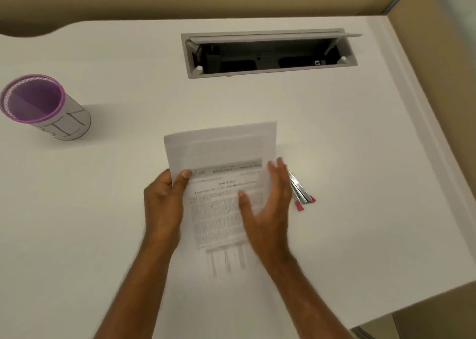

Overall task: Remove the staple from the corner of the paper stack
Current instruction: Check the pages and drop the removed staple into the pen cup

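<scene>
A printed paper stack [221,163] lies in the middle of the white desk [128,210], with a blank sheet showing at its far end. My left hand [164,204] grips the stack's left edge, thumb on top near the upper left of the print. My right hand [268,204] is blurred, fingers apart, over the stack's right side. A metal staple remover with pink tips [301,194] lies on the desk just right of my right hand. I cannot make out the staple.
A purple-rimmed cylindrical holder [43,107] stands at the far left. An open grey cable hatch [270,53] is set into the desk at the back. The desk's right edge [438,158] runs diagonally beside a beige partition.
</scene>
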